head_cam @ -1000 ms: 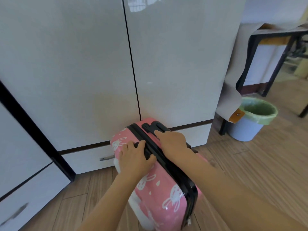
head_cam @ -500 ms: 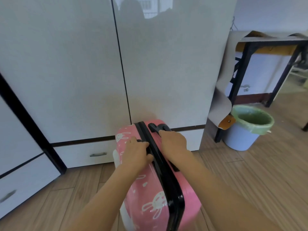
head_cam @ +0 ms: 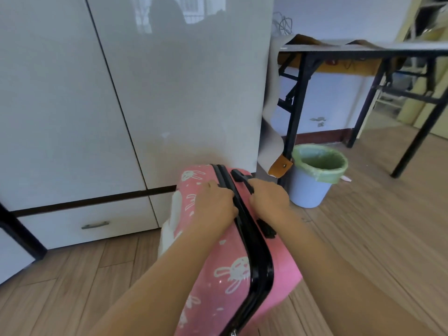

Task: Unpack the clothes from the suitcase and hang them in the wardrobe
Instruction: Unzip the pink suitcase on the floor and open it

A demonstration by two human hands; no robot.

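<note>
A pink suitcase [head_cam: 232,267] with white rabbit prints and a black zip band stands closed on its edge on the wooden floor, right in front of the white wardrobe [head_cam: 169,93], whose doors are closed. My left hand [head_cam: 215,202] lies on the suitcase's top edge with its fingers curled over the black band. My right hand [head_cam: 269,200] grips the black carry handle [head_cam: 238,177] on the top. No clothes are visible.
A blue bin [head_cam: 312,187] with a green liner stands to the right of the suitcase. Behind it is a black-legged folding table [head_cam: 363,49] with a grey cover hanging down. A wardrobe drawer with a metal pull [head_cam: 94,225] sits low at the left.
The suitcase has shifted right along the wardrobe front and now sits nearer the bin. Both hands stayed on its top edge and handle. My view has risen and swung right.
</note>
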